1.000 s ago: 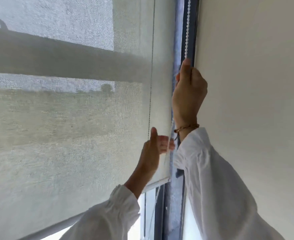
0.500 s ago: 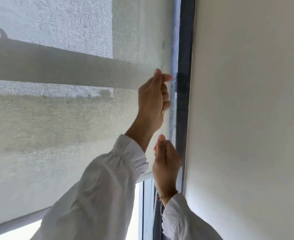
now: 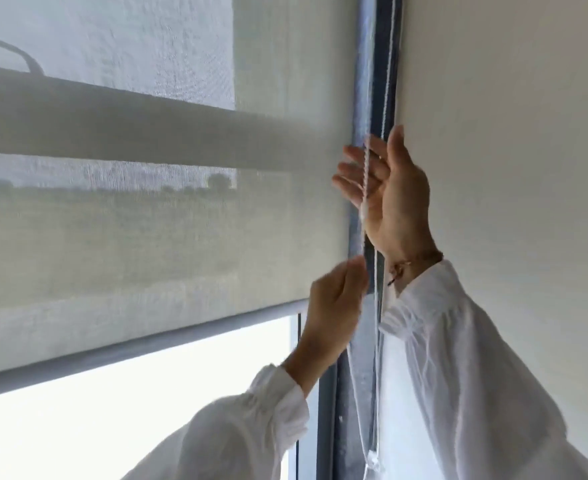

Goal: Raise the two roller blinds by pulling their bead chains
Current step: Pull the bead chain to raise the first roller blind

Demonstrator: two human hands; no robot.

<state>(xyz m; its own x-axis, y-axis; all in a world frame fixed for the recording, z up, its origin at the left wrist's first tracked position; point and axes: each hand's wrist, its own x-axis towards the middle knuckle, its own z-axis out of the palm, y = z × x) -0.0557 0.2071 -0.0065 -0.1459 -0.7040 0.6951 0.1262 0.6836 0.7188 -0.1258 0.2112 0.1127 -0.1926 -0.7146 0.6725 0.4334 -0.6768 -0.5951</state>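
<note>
A pale mesh roller blind (image 3: 168, 237) covers the upper window, and its grey bottom bar (image 3: 140, 348) runs across the view with bright glass below it. The white bead chain (image 3: 367, 105) hangs along the dark window frame at the blind's right edge. My left hand (image 3: 334, 313) is the lower one, with thumb and fingers pinched on the chain. Higher up, my right hand (image 3: 389, 195) has its fingers spread and the chain crosses its palm without being gripped. A second strand (image 3: 376, 327) drops between my two wrists.
A plain cream wall (image 3: 510, 150) fills the right side, close to my right arm. The dark blue window frame (image 3: 375, 57) stands between the blind and the wall. The chain's loop ends at a small white connector (image 3: 372, 460) near the bottom edge.
My left hand has come down from high on the chain while gripping it. My right hand has gone up from below and opened. The blind's bottom bar sits higher in view.
</note>
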